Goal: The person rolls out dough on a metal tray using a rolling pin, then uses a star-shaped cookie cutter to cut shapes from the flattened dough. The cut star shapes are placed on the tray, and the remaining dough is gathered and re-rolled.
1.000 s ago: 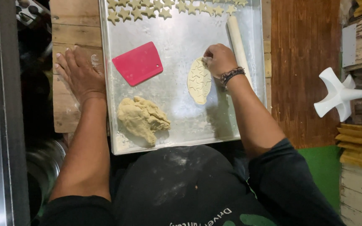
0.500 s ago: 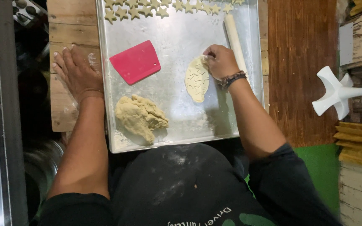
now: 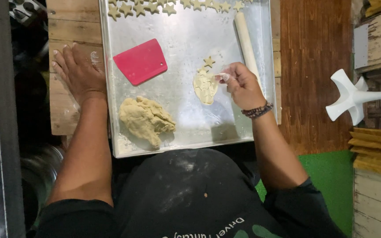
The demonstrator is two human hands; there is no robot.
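Right hand: your right hand (image 3: 242,84) sits over the metal baking tray (image 3: 186,37), just right of the flattened piece of dough (image 3: 205,87). Its fingers (image 3: 224,76) are pinched together on something small and pale at the dough's upper right edge; what it is, you cannot tell from here. A beaded bracelet (image 3: 257,110) circles the wrist.
Left hand: your left hand (image 3: 78,70) lies flat, palm down, on the wooden tabletop (image 3: 69,24) just left of the tray. The fingers are spread apart and hold nothing.
Flattened dough: it lies on the tray a little right of centre, with cut-outs showing in its surface. One star-shaped dough piece (image 3: 208,61) rests just above it, apart from the sheet.
Dough lump: a rough, unrolled dough lump (image 3: 146,118) sits in the near left part of the tray, well apart from both hands.
Scraper: a red plastic scraper (image 3: 141,61) lies flat on the tray, above the lump and between your two hands.
Rolling pin: a pale rolling pin (image 3: 246,42) lies along the right side of the tray, its near end hidden behind your right hand.
Cut stars: a row of dough stars (image 3: 168,7) lines the far edge of the tray.
Off to the right: a white plastic stand (image 3: 348,98) sits beyond the reddish wooden surface (image 3: 316,66).
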